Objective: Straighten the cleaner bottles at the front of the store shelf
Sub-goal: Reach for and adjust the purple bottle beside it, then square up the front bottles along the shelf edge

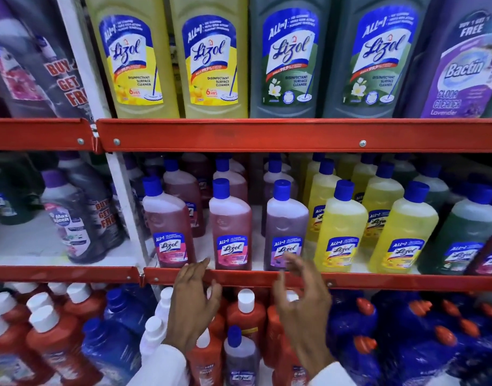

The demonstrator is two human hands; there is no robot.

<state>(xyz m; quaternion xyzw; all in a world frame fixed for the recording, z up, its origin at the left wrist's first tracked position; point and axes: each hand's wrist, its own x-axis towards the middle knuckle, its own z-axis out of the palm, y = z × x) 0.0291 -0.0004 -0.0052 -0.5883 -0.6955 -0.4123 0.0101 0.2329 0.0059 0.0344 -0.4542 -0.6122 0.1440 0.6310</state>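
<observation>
Two open hands raised before the middle shelf's front row

Left hand [193, 299], fingers spread, holds nothing, at 6 o'clock below the pink bottle [230, 232]. Right hand [303, 296], fingers curled loosely and empty, hovers at 5 o'clock of the purple bottle [286, 232], above the red shelf rail [378, 281].
</observation>
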